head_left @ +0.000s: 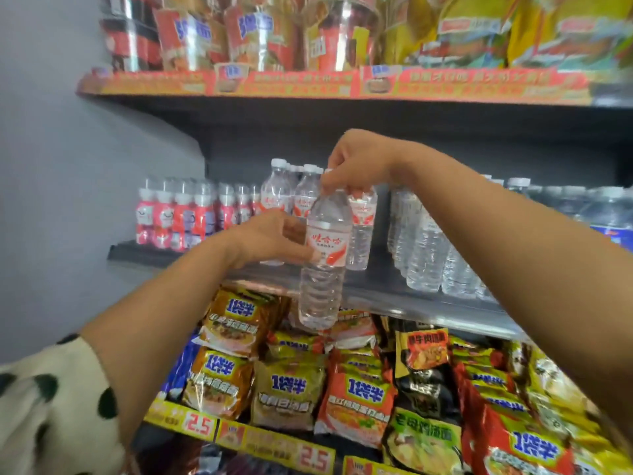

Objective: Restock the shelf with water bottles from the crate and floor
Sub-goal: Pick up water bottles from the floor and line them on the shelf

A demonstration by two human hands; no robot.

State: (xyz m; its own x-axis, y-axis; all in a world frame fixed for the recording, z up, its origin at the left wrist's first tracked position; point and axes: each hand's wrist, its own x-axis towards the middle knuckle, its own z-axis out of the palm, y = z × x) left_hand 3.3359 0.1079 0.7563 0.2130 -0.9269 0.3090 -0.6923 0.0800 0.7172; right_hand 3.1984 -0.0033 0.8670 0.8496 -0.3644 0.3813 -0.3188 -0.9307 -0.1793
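Left of the water bottle (323, 258) in my hands, the shelf (376, 289) carries pink drink bottles (178, 214), so I must not put it there. My left hand (274, 240) touches the label side with thumb and fingers lightly curved, I think to steady the bottle. The bottle hangs upright, just in front of the shelf edge. My right hand (356, 166) pinches its cap from above, so I can lower it beside the same labelled bottles (361, 228) behind it. Right of it stand plain clear bottles (424, 248)
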